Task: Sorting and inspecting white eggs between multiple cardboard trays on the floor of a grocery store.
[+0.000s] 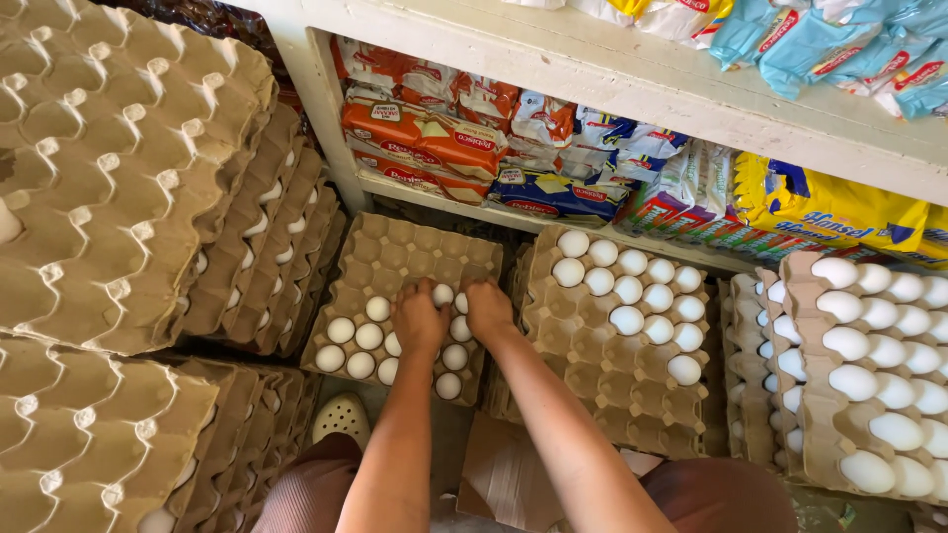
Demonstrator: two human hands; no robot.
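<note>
While both hands (452,314) press eggs (367,337), tray (415,247) sits below stocked shelf (632,84).

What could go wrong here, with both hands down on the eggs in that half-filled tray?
1. Both hands, left and right, press among loose eggs in the cardboard tray; a slip could crack one.
2. That tray sits on a stack, so leaning weight might crush eggs below.
3. The tall tray stacks lean close on the left; an elbow bump might topple them.
</note>
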